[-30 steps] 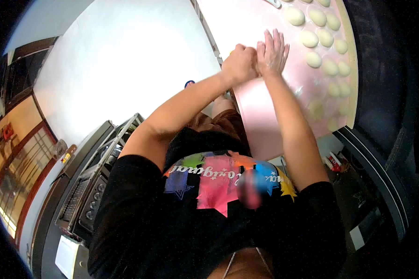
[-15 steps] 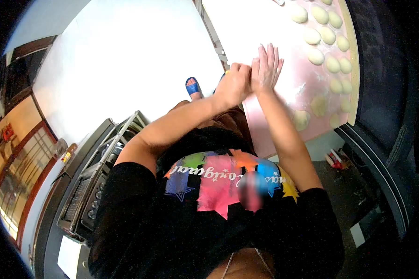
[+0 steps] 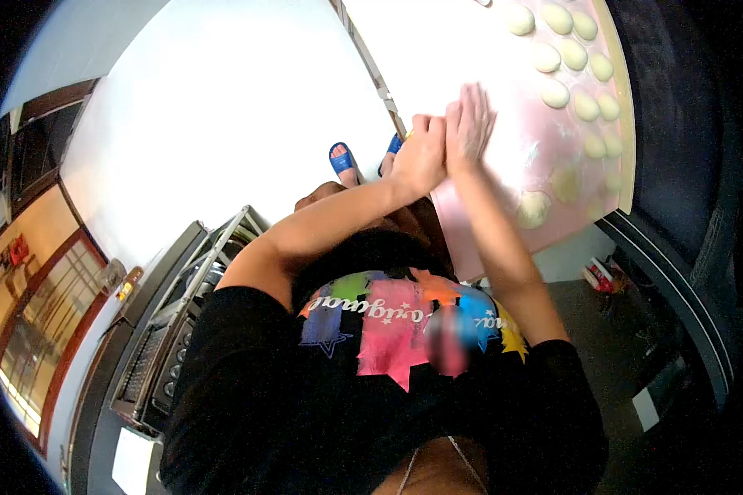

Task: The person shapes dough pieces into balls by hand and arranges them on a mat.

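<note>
Brown wood-framed window with pale lattice panes (image 3: 45, 330), far left. White flat-topped item (image 3: 134, 462) at lower left; black-and-metal unit with a row of round knobs (image 3: 153, 371) just right of it, pale metal frame (image 3: 210, 276) above. Mid-view: blue open-toed slippers (image 3: 342, 155) on the person's feet, standing on the bright white floor (image 3: 223, 107). Black T-shirt with multicoloured star print (image 3: 392, 330) fills bottom centre.

Left hand (image 3: 421, 157): fingers curled into a fist, knuckles up, side pressed against the right hand. Right hand (image 3: 470, 132): flat, fingers straight and close together, aimed away from the body. Motion blur plus glare there, so can't tell whether anything sits between or under the hands.

Both hands are at the near-left part of the pink flat work surface with a pale yellow edge strip (image 3: 458, 239). Larger pale round dough piece (image 3: 534, 209) lies on it, just right of the right forearm. Flatter, fainter dough piece (image 3: 565, 183) beside that. Smooth cream oval dough balls (image 3: 574, 54) sit in loose rows along the right side, up to the top edge. Red-and-white packet (image 3: 604, 276) lower, beyond the surface's near end.
</note>
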A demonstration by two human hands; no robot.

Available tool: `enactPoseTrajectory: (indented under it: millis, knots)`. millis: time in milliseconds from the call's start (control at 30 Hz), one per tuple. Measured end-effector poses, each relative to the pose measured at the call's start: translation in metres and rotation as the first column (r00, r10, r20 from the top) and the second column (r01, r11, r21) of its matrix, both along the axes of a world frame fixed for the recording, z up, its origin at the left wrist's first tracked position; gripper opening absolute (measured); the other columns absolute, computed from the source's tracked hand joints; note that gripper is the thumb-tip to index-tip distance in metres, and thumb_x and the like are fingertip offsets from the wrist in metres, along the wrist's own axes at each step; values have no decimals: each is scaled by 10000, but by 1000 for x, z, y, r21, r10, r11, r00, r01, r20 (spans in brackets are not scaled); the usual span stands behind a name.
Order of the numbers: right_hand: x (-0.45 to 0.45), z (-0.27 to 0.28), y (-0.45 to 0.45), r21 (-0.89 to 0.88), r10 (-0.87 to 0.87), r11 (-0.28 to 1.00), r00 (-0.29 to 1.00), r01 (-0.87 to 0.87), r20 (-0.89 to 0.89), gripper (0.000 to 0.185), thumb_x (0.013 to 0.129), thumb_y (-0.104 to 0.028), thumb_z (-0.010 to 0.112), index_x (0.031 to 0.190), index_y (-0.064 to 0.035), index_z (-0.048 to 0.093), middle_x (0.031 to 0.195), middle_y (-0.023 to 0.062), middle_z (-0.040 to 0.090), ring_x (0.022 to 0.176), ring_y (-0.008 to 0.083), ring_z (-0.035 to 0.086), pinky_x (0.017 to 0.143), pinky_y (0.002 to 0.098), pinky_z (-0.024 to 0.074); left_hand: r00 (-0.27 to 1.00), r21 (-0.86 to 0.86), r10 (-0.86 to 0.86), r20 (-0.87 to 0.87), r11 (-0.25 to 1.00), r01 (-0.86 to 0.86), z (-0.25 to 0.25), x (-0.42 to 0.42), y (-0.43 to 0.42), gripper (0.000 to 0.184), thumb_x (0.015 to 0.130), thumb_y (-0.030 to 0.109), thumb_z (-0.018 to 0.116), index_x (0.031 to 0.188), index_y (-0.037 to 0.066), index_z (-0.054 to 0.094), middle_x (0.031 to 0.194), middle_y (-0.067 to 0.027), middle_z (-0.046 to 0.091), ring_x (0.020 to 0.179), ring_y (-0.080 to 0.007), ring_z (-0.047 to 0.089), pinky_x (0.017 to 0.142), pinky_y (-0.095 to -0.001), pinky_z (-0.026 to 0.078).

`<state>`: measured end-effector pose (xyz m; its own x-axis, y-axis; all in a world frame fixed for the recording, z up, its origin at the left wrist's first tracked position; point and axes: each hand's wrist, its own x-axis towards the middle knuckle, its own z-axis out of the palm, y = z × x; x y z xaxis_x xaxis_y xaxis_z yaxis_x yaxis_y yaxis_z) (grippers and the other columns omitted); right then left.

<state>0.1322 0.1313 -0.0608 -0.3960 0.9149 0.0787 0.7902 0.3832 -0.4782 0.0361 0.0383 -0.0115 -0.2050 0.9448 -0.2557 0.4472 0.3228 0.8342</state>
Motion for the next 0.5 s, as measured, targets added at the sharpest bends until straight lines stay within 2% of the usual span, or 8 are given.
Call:
enactPoseTrajectory:
  millis: [33, 133, 167, 267, 300, 367, 433, 500]
  knots:
    - [4, -2, -19, 35, -43, 999, 996, 40, 84, 523, 995, -383, 425, 1435, -117, 523, 1557, 158, 396, 1461, 369, 314, 1201, 585, 155, 998, -52, -53, 40, 997, 55, 3, -3, -7, 551, 809, 100, 737, 1280, 7, 468, 1285, -277, 449, 1087, -477, 591, 936, -470, 532]
    - [4, 2, 2, 108, 20, 994, 996, -29, 88, 525, 978, -376, 466, 1442, -137, 513, 1551, 163, 397, 1465, 368, 307, 1190, 616, 157, 991, -30, -81, 104, 996, 85, 7, -19, -3, 534, 792, 80, 734, 1258, 15, 481, 1283, -285, 460, 1080, -478, 593, 935, -476, 531]
    - [3, 9, 13, 128, 87, 987, 991, -101, 106, 522, 980, -371, 462, 1448, -143, 506, 1555, 160, 390, 1469, 365, 300, 1192, 616, 154, 994, -59, -52, 92, 997, 58, 14, -26, 11, 542, 784, 72, 734, 1259, 15, 479, 1271, -285, 486, 1069, -469, 605, 911, -481, 540]
    - [-6, 8, 55, 130, 67, 987, 981, -92, 183, 540, 985, -381, 461, 1469, -144, 472, 1575, 157, 355, 1484, 351, 271, 1193, 610, 159, 999, -17, -31, -17, 999, 31, 13, -35, 55, 487, 794, 107, 730, 1227, 7, 531, 1249, -270, 519, 1051, -451, 620, 890, -483, 548]
    - [-6, 6, 66, 141, 79, 984, 976, -108, 202, 549, 986, -388, 463, 1478, -145, 458, 1582, 156, 344, 1489, 346, 261, 1197, 602, 157, 996, -53, -80, -27, 995, 79, 9, -38, 71, 499, 782, 173, 759, 1206, 8, 553, 1238, -255, 538, 1101, -434, 599, 918, -485, 537]
    - [-11, -1, 87, 156, 104, 979, 976, -135, 194, 561, 996, -402, 456, 1494, -143, 436, 1597, 152, 322, 1499, 331, 247, 1206, 586, 151, 991, -83, -131, -38, 988, 127, 14, -37, 87, 519, 771, 238, 789, 1185, 8, 574, 1226, -241, 558, 1150, -418, 578, 945, -487, 527]
    - [-19, -5, 102, 131, 222, 959, 953, -252, 207, 561, 1017, -418, 408, 1506, -143, 421, 1620, 145, 284, 1511, 323, 221, 1206, 588, 148, 999, -217, 7, -42, 976, -16, 23, -34, 97, 497, 742, 266, 805, 1109, -10, 614, 1207, -241, 578, 1174, -414, 565, 954, -477, 525]
    - [-21, -8, 103, 128, 196, 965, 954, -229, 226, 565, 1035, -431, 355, 1505, -125, 423, 1591, 156, 348, 1494, 322, 269, 1210, 548, 181, 997, -184, -69, -46, 981, 60, 5, -23, 88, 515, 757, 241, 785, 1153, -18, 583, 1203, -253, 558, 1158, -421, 556, 958, -479, 516]
